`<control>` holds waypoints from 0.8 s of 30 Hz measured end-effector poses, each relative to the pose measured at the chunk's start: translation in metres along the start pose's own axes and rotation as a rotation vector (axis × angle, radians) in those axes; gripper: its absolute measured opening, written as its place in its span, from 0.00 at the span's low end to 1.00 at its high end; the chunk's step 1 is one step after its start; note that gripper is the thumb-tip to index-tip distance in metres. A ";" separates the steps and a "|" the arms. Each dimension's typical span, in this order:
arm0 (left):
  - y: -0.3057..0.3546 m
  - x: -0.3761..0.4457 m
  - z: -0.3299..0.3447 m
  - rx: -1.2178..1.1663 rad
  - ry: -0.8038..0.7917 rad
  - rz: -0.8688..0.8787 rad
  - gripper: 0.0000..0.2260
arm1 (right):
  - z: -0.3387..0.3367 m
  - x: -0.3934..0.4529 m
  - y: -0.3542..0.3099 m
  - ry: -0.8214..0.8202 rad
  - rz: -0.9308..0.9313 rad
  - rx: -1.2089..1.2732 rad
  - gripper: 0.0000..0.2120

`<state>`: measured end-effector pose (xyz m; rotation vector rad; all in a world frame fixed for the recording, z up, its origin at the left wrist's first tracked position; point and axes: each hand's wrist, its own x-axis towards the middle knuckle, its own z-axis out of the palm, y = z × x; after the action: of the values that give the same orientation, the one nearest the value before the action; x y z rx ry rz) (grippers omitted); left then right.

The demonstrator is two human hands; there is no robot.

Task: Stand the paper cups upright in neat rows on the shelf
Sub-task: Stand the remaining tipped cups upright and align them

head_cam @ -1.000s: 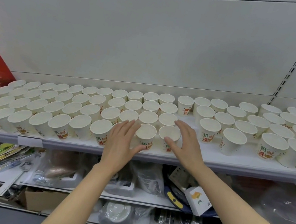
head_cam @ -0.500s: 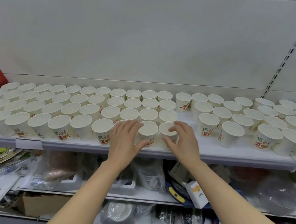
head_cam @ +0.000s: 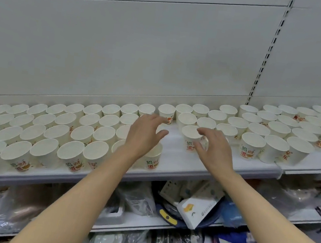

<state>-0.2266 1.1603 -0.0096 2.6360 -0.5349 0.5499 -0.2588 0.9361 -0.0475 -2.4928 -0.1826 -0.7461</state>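
Mostly done: left-frame cups [head_cam: 71, 152] stand in tight rows on the shelf [head_cam: 177, 159]; right-frame cups [head_cam: 276, 147] remain looser. Left hand [head_cam: 144, 137] and right hand [head_cam: 213, 150] hover, fingers spread, grasping nothing.

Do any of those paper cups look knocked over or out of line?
None has tipped; every cup in view stands upright. The odd spot is a bare strip of shelf between the tidy block on the left and the looser, staggered cups on the right. One lone cup stands at the back of that gap.
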 end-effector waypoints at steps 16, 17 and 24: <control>0.056 0.069 0.069 0.021 -0.133 -0.013 0.09 | -0.012 0.060 0.094 -0.114 -0.273 0.051 0.08; 0.050 0.077 0.065 0.017 -0.092 -0.075 0.08 | -0.008 0.069 0.093 -0.130 -0.259 0.067 0.07; -0.011 0.133 0.063 0.313 -0.231 -0.225 0.14 | 0.022 0.143 0.083 -0.326 -0.152 0.010 0.08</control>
<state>-0.0900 1.1043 -0.0068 3.0289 -0.2240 0.2791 -0.1062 0.8736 -0.0222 -2.5985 -0.4955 -0.3889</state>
